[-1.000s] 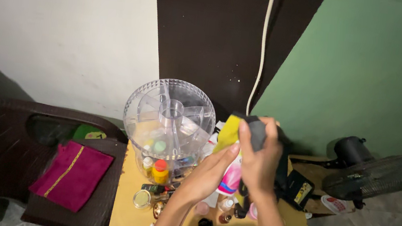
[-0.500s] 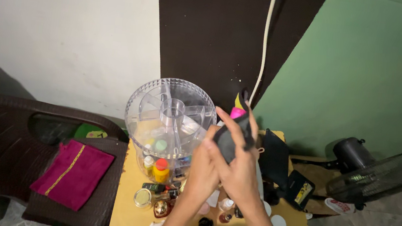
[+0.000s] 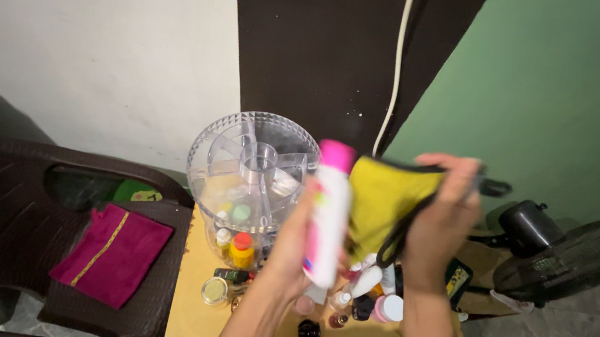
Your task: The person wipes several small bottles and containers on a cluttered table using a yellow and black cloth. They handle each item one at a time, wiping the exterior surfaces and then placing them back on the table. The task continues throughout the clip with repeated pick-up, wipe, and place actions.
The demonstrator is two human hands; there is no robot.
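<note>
Dim indoor light, motion-blurred hands

Pretty tight spot tbh. The small worktop (image 3: 188, 313) only has bare wood along its left and front-left edge; the rest is jammed. A tall clear round organizer (image 3: 251, 178) hogs the back left, and a cluster of little bottles and jars (image 3: 360, 301) fills the middle and right. Both hands are up in the air above that clutter, where there's open room in front of the walls. Left side is blocked by a dark plastic chair (image 3: 4, 226), right side by a black fan (image 3: 566, 256) on the floor.
</note>
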